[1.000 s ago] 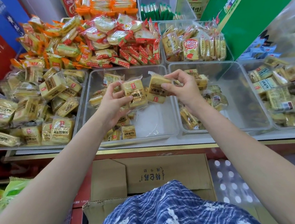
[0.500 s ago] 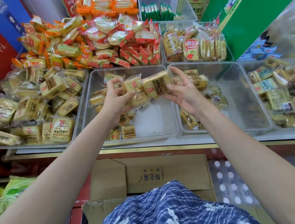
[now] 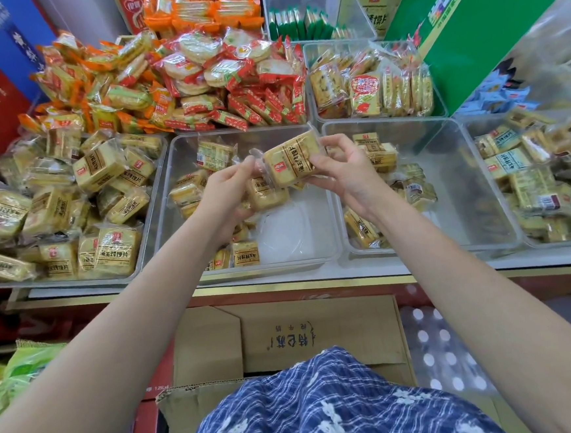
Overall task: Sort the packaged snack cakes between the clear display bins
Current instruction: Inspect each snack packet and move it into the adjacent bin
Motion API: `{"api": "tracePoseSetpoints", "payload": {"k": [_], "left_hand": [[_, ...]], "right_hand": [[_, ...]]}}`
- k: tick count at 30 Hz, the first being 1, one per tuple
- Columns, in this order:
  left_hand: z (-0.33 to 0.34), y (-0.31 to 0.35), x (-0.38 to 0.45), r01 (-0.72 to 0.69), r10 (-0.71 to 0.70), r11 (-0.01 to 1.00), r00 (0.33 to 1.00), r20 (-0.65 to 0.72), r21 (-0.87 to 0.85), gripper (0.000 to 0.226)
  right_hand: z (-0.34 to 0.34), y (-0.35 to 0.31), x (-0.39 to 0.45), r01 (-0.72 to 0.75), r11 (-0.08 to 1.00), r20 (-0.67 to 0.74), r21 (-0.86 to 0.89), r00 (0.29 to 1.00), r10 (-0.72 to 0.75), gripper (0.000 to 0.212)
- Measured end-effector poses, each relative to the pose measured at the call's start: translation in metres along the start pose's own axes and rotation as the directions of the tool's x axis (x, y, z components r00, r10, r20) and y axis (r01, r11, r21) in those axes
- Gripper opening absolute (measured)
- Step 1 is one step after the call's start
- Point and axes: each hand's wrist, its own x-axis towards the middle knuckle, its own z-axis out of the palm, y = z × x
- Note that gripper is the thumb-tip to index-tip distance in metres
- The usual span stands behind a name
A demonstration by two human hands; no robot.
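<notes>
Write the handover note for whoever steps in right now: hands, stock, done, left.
Left hand: grips a snack cake pack low over the middle bin.
Right hand: holds a second pack by its right end; the left fingertips touch its other end.
Stock: left bin heaped; middle bin part full, bare floor on its right; right bin holds a few packs along its left side.
Done: neither held pack is placed.
Left: drop both packs into their bin, then sort the rest.
</notes>
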Motion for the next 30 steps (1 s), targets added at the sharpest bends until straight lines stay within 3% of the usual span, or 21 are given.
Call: {"api": "tracePoseSetpoints", "payload": {"k": [5, 11, 16, 21, 26, 30], "left_hand": [[-0.007, -0.003, 0.002, 0.008, -0.007, 0.999, 0.999, -0.036, 0.039, 0.021], [-0.013, -0.005, 0.0, 0.029, -0.029, 1.0, 0.999, -0.033, -0.006, 0.025], [-0.015, -0.006, -0.001, 0.049, -0.049, 0.999, 0.999, -0.016, -0.016, 0.023], [-0.011, -0.001, 0.002, 0.041, -0.041, 0.999, 0.999, -0.022, -0.009, 0.024], [-0.006, -0.003, 0.004, 0.086, -0.089, 0.994, 0.995, -0.042, -0.062, 0.026], [0.0, -0.002, 0.007, 0.103, -0.106, 0.992, 0.994, -0.024, -0.074, 0.025]], "right_hand": [[0.0, 0.0, -0.002, 0.003, 0.988, 0.006, -0.157, 1.0, -0.002, 0.011], [-0.005, -0.003, -0.004, -0.03, 0.999, 0.037, -0.026, 0.999, 0.031, 0.012], [-0.006, -0.004, -0.003, 0.04, 0.984, -0.002, -0.176, 0.999, -0.041, 0.017], [-0.01, 0.002, -0.002, 0.085, 0.973, -0.019, -0.215, 0.996, -0.091, 0.02], [-0.015, -0.004, -0.003, 0.043, 0.983, 0.009, -0.181, 0.999, -0.042, 0.003], [-0.023, -0.005, -0.005, -0.025, 0.989, 0.036, -0.143, 0.999, 0.03, 0.022]]}}
